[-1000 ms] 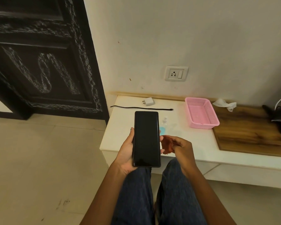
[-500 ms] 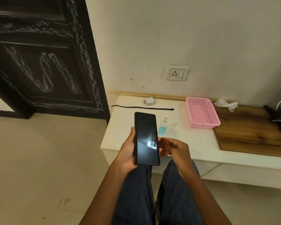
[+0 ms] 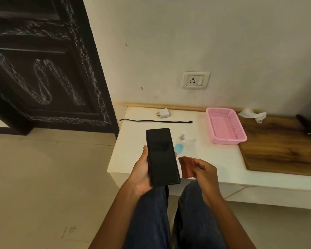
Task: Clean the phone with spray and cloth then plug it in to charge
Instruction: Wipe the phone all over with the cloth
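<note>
A person's left hand (image 3: 142, 173) cradles a black phone (image 3: 162, 157), fingers curled round its edges, screen up over their knees. The glare seen half a second ago has gone; the screen is plain dark. Just right, the right hand (image 3: 204, 170) pinches a rust-coloured cloth (image 3: 186, 167), now clear of the phone. Beyond, on the white ledge (image 3: 214, 159), stands what seems a blue-liquid spray bottle (image 3: 179, 145), then a black cable (image 3: 156, 120), white charger plug (image 3: 163, 113) and wall socket (image 3: 195, 80). No writing is readable.

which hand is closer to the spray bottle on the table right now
Left, narrowly. The left hand holds the phone, its fingertips showing right beside the spray bottle. The right hand, gripping the orange cloth, sits nearer the camera, right of the bottle.
</note>
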The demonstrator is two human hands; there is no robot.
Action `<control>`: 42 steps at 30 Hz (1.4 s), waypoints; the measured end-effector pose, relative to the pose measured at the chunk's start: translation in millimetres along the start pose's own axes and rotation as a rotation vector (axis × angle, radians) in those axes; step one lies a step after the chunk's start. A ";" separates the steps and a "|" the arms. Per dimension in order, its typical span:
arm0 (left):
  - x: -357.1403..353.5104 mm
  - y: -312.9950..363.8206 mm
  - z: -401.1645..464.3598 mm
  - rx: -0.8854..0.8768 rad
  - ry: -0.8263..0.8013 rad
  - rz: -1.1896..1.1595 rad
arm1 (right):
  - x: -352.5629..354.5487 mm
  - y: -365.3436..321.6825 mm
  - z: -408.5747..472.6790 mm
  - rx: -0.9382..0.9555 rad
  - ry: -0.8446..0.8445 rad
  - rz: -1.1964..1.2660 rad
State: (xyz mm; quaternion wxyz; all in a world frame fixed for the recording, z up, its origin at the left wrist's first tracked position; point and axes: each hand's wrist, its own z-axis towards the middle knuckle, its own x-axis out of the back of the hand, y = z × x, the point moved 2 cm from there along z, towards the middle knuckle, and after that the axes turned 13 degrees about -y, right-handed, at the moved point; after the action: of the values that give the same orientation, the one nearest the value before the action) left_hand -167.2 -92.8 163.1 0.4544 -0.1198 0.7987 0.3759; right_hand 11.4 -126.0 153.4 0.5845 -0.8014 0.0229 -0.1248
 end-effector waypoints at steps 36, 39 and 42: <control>108.9 15.9 170.5 0.158 0.536 0.854 | 39.7 87.4 121.1 -0.353 0.180 0.244; 114.1 15.8 169.4 0.147 0.534 0.874 | 44.4 95.0 124.2 -0.340 0.217 0.190; 117.6 14.9 168.0 0.147 0.541 0.877 | 50.6 100.6 127.2 -0.343 0.213 0.130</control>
State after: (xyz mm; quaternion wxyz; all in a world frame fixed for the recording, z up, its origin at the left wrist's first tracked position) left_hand -134.0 54.2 23.3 0.0384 0.1655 0.8869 0.4296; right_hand 100.2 -48.6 31.0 0.4406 -0.8682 0.1572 -0.1654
